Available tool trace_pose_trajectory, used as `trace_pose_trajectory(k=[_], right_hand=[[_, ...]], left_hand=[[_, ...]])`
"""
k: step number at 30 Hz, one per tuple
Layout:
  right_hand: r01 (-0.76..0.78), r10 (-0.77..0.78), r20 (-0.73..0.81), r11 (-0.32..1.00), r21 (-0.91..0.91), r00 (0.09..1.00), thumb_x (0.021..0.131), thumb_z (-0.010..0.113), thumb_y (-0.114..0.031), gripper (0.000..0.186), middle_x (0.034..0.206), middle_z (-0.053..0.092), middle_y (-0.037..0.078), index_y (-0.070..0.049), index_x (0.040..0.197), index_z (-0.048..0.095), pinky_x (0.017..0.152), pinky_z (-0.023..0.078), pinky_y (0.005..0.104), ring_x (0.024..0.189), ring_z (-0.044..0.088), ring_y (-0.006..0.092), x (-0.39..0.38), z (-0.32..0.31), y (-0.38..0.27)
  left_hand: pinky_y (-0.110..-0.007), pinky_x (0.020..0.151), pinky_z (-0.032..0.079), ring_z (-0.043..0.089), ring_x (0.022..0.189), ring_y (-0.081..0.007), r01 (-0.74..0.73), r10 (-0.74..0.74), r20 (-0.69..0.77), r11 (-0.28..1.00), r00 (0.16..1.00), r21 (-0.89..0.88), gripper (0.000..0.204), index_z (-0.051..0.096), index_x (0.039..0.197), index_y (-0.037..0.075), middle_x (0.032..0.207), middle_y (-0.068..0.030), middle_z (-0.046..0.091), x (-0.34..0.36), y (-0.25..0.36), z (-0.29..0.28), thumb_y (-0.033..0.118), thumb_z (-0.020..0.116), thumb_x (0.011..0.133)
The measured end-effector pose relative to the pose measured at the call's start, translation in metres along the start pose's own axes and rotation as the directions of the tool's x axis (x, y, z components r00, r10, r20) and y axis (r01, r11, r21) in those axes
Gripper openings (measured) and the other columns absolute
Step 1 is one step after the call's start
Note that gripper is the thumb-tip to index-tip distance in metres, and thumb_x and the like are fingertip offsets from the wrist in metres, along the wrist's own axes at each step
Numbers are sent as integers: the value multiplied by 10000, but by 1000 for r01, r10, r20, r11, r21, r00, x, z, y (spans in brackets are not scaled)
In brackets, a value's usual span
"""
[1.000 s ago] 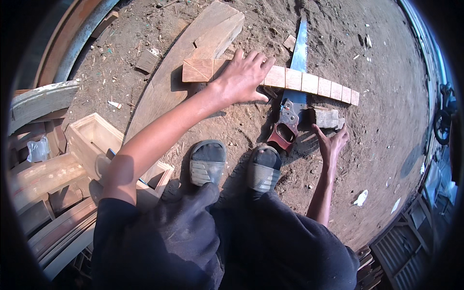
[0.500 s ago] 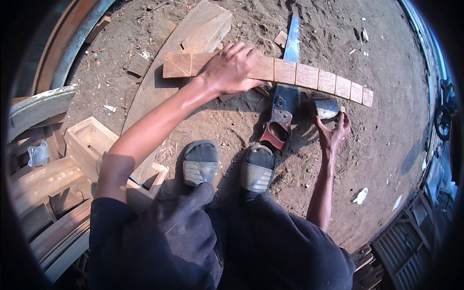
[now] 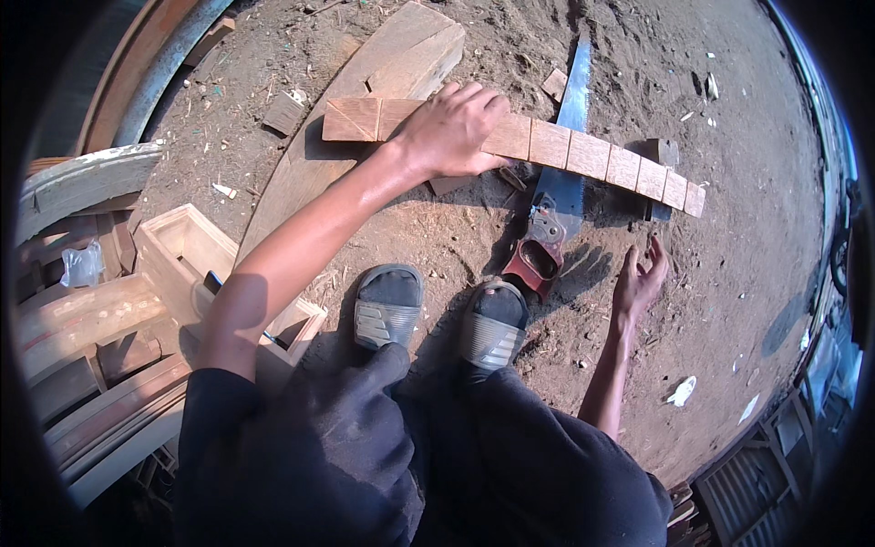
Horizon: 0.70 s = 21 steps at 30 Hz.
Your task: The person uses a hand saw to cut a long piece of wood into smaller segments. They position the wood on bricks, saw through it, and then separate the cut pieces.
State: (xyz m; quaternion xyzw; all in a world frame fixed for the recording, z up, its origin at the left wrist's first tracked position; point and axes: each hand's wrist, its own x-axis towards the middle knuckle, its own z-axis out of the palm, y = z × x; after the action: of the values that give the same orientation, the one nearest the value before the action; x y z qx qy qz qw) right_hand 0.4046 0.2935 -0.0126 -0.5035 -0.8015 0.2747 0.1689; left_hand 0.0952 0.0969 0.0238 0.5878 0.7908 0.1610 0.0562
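My left hand (image 3: 451, 132) is closed over a slightly curved wooden plank (image 3: 588, 155) marked with dark crosswise lines. The plank's left part lies over a larger board (image 3: 392, 59) on the ground. Beneath its right end is a small block (image 3: 664, 151), its far end and near edge showing past the plank. My right hand (image 3: 641, 281) is just short of that block, empty, with fingers apart. A handsaw (image 3: 558, 196) passes under the plank; its red handle is toward my feet and its toothed blade points away.
Open wooden boxes (image 3: 187, 223) and stacked curved timbers (image 3: 100, 383) fill the left side. Wood scraps (image 3: 284, 113) lie on the sandy ground. My sandalled feet (image 3: 389, 310) stand close to the saw handle. A slatted frame (image 3: 752, 483) is at lower right.
My right hand has let go of the block and drawn back toward me. The block has moved from the plank's near side to under its right end. My left hand keeps its hold.
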Motion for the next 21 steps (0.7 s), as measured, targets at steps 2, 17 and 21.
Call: trace_pose_trajectory(k=[2, 17, 21], right_hand=[[210, -215, 163, 977, 47, 963, 886, 631, -117, 304, 1169, 573, 126, -44, 1174, 565, 842, 498, 395, 1083, 558, 247, -47, 2, -25], [305, -274, 460, 952, 8, 845, 771, 627, -60, 183, 855, 549, 175, -16, 915, 522, 690, 431, 425, 779, 552, 333, -105, 16, -69], [67, -113, 422, 990, 122, 899, 838, 594, -67, 112, 726, 522, 170, 0, 855, 506, 588, 441, 405, 622, 540, 324, -128, -18, -56]], left_hand=[[-402, 874, 473, 594, 985, -295, -7, 7, 0, 1000, 1000, 3, 707, 537, 1150, -25, 1006, -151, 612, 7, 4, -5, 476, 770, 708], [-422, 1088, 326, 480, 1240, -250, 305, -302, -50, 950, 952, 67, 803, 542, 1252, 153, 1227, -70, 582, -101, -81, -70, 473, 854, 586], [-399, 1062, 329, 492, 1210, -248, 305, -304, -60, 952, 951, 11, 785, 588, 1200, 127, 1219, -87, 585, -117, -95, -65, 493, 864, 563]])
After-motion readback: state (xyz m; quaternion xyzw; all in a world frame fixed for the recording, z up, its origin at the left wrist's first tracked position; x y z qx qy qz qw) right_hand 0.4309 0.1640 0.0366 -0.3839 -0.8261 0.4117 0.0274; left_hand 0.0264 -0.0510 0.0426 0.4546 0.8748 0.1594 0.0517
